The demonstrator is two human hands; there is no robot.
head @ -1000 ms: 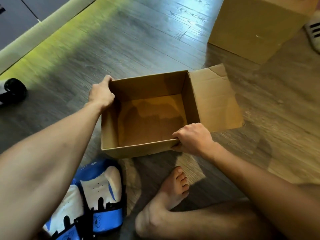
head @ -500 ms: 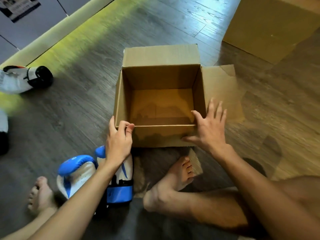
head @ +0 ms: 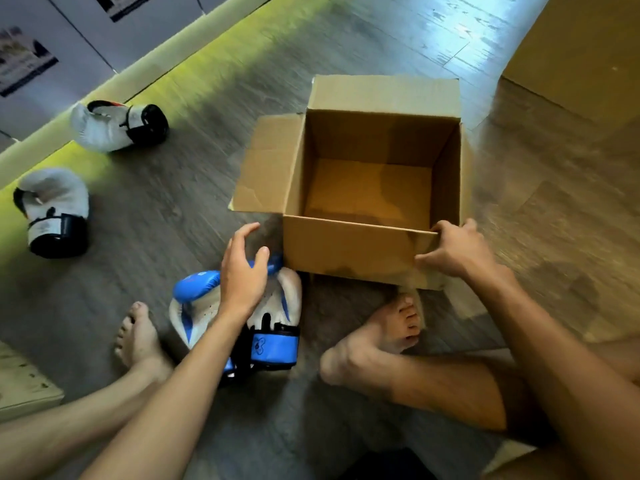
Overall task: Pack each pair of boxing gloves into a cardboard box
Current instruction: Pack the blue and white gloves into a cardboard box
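An open, empty cardboard box stands on the floor in front of me, its flaps spread outward. My right hand grips the box's near right corner, fingers curled over the rim. A pair of blue and white boxing gloves lies side by side on the floor just left of the box's near wall. My left hand hovers over these gloves with fingers spread and loosely bent, holding nothing. Two white and black boxing gloves lie apart at the left, one farther back, one nearer.
A large closed cardboard box stands at the back right. My bare feet and legs lie on the wooden floor just below the box and gloves. A pale skirting board and wall run along the back left. A flat cardboard piece lies at the lower left.
My left hand has let go of the box's near left corner and dropped down over the blue gloves. My right hand has closed on the box's near right corner. The view has shifted left.
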